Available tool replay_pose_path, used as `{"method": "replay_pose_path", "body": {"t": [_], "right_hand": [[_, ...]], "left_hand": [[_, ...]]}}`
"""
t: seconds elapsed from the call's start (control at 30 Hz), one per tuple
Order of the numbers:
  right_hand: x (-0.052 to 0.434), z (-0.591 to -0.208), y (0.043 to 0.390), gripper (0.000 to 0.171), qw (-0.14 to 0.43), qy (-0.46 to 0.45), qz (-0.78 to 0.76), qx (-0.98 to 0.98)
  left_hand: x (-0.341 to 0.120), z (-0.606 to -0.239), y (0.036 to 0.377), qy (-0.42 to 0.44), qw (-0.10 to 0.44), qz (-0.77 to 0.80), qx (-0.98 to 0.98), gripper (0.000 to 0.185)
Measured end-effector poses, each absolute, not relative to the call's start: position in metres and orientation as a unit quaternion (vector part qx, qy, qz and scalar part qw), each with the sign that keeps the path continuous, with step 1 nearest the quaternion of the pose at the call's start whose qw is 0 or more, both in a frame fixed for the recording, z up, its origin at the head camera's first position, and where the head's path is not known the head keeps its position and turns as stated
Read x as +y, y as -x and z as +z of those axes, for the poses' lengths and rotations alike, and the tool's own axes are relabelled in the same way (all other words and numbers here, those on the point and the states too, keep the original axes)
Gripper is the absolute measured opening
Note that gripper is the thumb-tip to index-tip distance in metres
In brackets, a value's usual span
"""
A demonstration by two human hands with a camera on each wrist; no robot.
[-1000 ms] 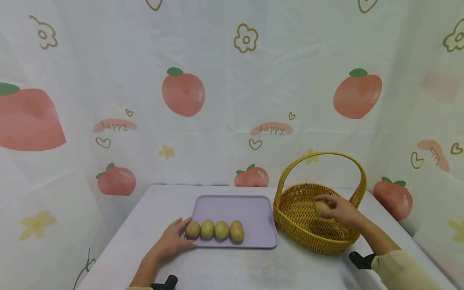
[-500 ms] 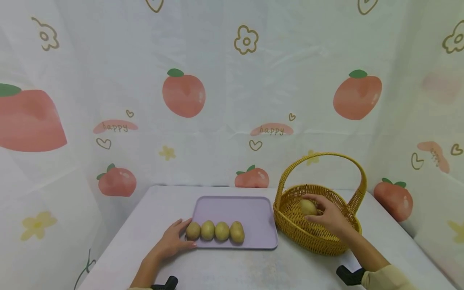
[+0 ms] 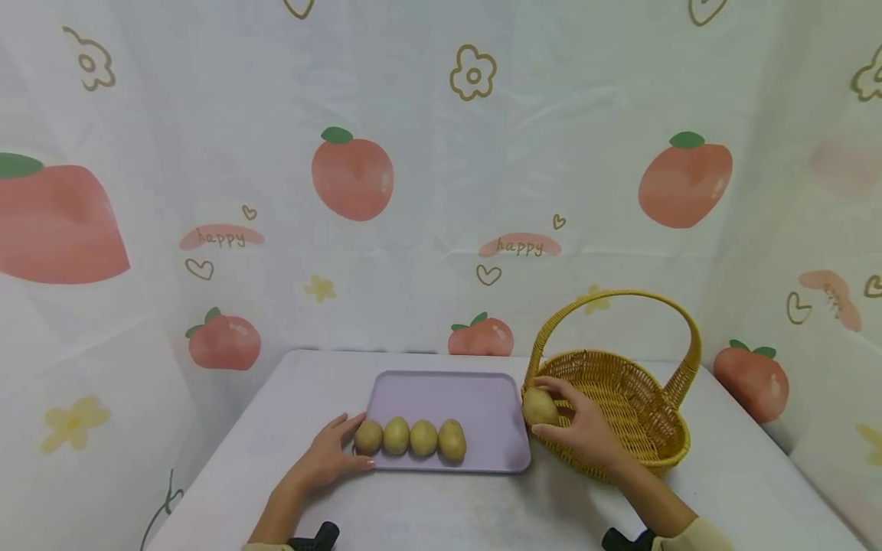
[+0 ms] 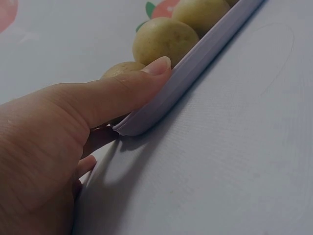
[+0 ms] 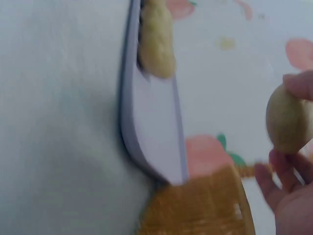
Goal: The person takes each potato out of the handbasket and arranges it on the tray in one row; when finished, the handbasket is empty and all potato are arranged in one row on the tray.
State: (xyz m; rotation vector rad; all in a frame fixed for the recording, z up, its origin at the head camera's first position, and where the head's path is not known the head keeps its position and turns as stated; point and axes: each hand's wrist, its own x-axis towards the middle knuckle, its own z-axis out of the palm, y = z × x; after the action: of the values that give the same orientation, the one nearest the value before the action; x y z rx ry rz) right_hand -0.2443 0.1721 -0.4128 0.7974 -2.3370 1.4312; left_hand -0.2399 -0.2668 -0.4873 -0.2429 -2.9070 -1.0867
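Note:
My right hand pinches a potato between thumb and fingers, above the left rim of the wicker basket. In the right wrist view the potato appears raised, with the basket and the tray lower down. Four-sided and lilac, the tray carries a row of several potatoes along its front edge. My left hand holds the tray's near left corner. Its thumb lies over the front rim in the left wrist view, beside the end potato, while other fingers are partly hidden.
The basket's tall arched handle rises over it, and the basket stands right beside the tray's right edge. A white table bears everything. Behind it hangs a white curtain printed with peaches. A thin green cord hangs at left.
My right hand has carried the potato leftward from inside the basket to over its left rim, beside the tray. The left hand and the row of potatoes have stayed put.

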Motion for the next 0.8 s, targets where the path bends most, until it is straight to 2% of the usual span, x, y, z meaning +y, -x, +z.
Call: {"method": "replay_pose_path", "body": {"t": [0.27,0.43,0.8], "right_hand": [[0.132,-0.425,0.237,0.063,0.082,-0.279,0.515,-0.806],[0.114,-0.439,0.240,0.062,0.065,-0.281,0.509,-0.811],[0.096,-0.470,0.252,0.056,0.032,-0.191,0.472,-0.860]], "left_hand": [[-0.267,-0.487,0.240,0.085,0.014,-0.357,-0.930,0.094],[-0.268,-0.488,0.240,0.082,0.011,-0.354,-0.931,0.093],[-0.268,-0.489,0.241,0.087,0.017,-0.347,-0.934,0.093]]}}
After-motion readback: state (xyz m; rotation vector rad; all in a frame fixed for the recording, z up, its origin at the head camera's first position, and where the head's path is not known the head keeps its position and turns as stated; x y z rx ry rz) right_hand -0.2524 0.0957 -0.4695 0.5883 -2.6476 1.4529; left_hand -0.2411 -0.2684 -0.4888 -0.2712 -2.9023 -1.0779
